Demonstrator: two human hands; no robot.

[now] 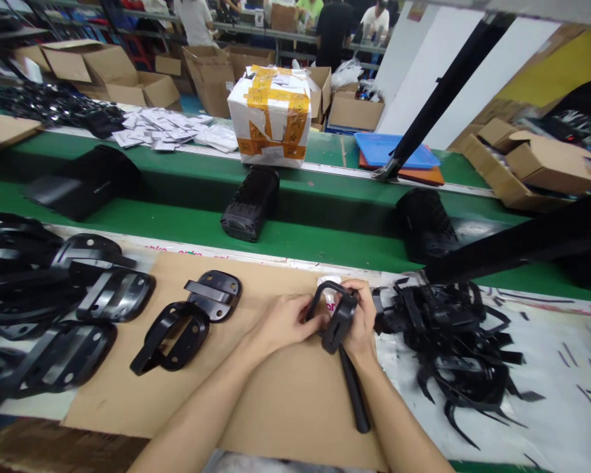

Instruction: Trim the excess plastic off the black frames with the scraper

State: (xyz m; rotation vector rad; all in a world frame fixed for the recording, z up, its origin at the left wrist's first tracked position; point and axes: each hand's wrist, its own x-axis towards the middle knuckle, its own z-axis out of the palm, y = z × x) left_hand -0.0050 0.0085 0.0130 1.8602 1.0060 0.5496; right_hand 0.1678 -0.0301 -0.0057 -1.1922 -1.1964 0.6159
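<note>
My left hand pinches the left side of a black plastic bracket with an open, looped frame. On the other side, my right hand wraps its fingers round the same bracket. Both hands are closed and hold it above a cardboard sheet. A black rod-like handle slants down beneath my right wrist; its upper end is hidden, so its kind and whether it is held are unclear. Left of my hands, a black looped part and a black oval plate with a strap lie on the cardboard.
Several similar black parts are piled at the left. A tangle of black straps lies at the right. Beyond, black housings sit on a green conveyor belt. A taped white box stands behind; a black post slants at right.
</note>
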